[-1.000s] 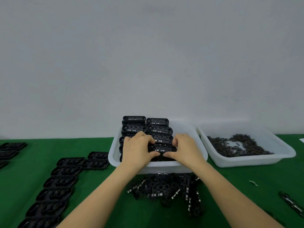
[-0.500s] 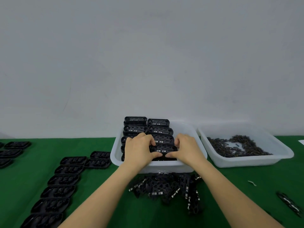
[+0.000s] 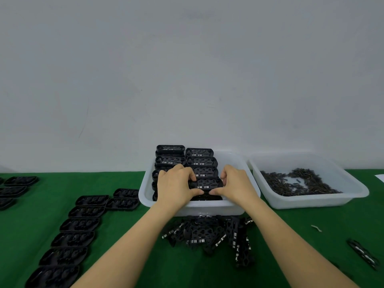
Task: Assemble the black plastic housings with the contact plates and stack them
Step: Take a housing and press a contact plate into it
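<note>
Single head-worn view, forward and down over table (image 3: 187, 275)

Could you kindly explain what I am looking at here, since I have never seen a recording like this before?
There is no machine: a person works with bare hands, filmed by one wide-angle camera worn on the head, looking forward and down. The left hand and right hand together grip one black housing over the near white tub, which holds stacked housings. A second white tub to the right holds small dark metal parts. On the green table, empty housings lie in a row on the left, and a loose pile of black parts sits before the near tub.
</note>
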### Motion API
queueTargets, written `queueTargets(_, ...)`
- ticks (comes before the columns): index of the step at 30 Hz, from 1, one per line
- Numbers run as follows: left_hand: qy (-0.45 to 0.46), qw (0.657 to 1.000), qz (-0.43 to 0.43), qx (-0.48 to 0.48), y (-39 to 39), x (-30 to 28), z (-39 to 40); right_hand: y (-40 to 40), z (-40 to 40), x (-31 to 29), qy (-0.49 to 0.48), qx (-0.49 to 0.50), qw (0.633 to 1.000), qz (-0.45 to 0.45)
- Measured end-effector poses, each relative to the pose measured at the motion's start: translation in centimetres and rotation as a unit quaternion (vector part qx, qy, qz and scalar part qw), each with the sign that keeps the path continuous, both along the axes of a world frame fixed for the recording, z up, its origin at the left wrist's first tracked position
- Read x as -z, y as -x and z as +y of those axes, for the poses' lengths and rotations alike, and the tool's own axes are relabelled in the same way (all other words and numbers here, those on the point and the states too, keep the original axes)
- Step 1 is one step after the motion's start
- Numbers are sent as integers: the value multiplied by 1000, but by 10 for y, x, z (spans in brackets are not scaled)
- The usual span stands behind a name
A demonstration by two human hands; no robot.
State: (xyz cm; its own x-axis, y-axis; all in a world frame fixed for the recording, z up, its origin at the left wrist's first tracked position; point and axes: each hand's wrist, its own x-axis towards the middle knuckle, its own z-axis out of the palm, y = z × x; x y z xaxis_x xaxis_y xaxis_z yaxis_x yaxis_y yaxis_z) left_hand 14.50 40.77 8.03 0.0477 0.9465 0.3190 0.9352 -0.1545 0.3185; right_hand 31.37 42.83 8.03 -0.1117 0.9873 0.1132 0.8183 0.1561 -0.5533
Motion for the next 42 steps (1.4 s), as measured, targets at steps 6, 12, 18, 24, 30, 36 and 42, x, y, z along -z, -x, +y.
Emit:
queueTargets(6,9,1000,11,1,2,-1,0,-2,-1,-1,16,-14,1000,0)
queueTargets(12,9,1000,13,8,3,-3,-1,-5,-2,-3,33,-25,999,2)
queueTargets(18,8,1000,15,17,2,-3,-2,-7,-3,-4,44,-23,999,-6)
queueTargets(24,-4,1000,13,23,3,-2,0,-4,-3,-2,17,-9,1000,1)
queueTargets(30,-34,998,29,45,4,-3,10,-1,5,-7,17,-29,999,-13)
queueTargets(36,-29,973,169,153,1,-10,35,-1,11,-6,27,-46,999,-3)
queueTargets(42,88,955,247,139,-1,-13,58,-2,15,-5,29,-52,998,-2)
